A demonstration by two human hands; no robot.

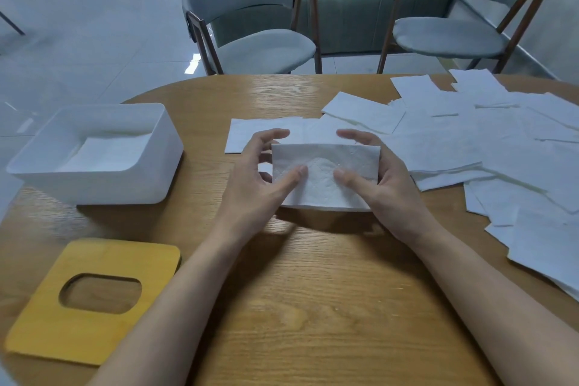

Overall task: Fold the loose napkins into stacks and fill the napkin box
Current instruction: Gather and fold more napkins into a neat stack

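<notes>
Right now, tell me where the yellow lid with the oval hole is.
Head view: the yellow lid lies flat on the wooden table, near left, just in front of the white napkin box.

The napkin [326, 178] in my grip is white with a faint embossed pattern, the loose napkins [501, 147] right of it white, the box [125, 188] left of it white, the lid [40, 316] nearer me yellow, the table [313, 291] beneath honey-brown with wood grain, the chairs [250, 47] beyond grey-blue.
</notes>
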